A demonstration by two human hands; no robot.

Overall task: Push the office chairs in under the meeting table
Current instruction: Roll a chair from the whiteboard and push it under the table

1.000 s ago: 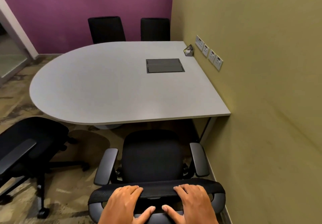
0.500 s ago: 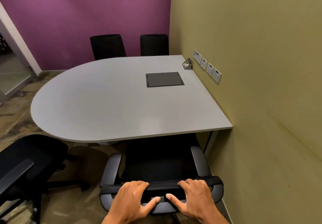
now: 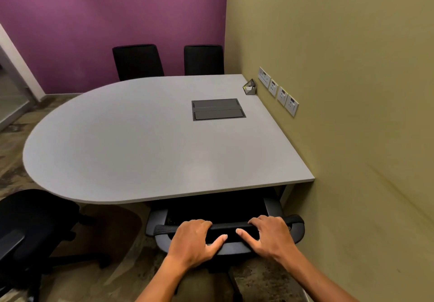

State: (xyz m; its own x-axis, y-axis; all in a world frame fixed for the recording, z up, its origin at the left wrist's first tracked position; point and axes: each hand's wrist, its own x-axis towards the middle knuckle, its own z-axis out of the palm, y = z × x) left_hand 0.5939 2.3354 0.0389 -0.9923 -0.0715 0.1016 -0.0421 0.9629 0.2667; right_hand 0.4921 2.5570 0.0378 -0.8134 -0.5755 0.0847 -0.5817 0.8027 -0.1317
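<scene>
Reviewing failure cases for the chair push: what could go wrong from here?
1. The chair sits close to the wall and the table leg; its right armrest could catch either.
2. Both armrests are at the table edge; if too tall, they could jam.
3. A second chair at the left is not yet pushed in.

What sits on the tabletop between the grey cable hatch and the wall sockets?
Head view: only the small card holder, near the wall; otherwise bare table between cable hatch and sockets.

Black office chairs (image 3: 225, 226) ring a pale grey meeting table (image 3: 141, 142), against a purple wall (image 3: 105, 20), an olive wall (image 3: 340, 43) and mottled brown carpet (image 3: 14, 123).
</scene>
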